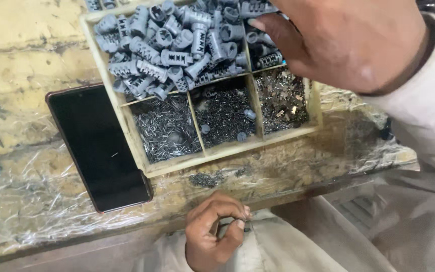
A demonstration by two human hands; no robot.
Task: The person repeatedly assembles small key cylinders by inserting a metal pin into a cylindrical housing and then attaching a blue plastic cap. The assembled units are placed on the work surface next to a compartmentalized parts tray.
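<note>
My right hand [353,40] reaches over the top right of a cream compartment tray [127,126], its fingertips down among grey plastic cylinder parts [177,50]; what the fingers grip is hidden. Three front compartments hold thin metal pins [164,128], dark small metal bits [222,113] and shiny metal clips [280,100]. My left hand [215,236] is low, below the table edge near my lap, with fingers pinched on a tiny dark part [241,220].
A black phone [96,146] lies face up left of the tray on the worn, plastic-covered yellow table [26,75]. A small heap of spilled metal bits [205,179] sits just in front of the tray. My light-coloured clothing fills the lower right.
</note>
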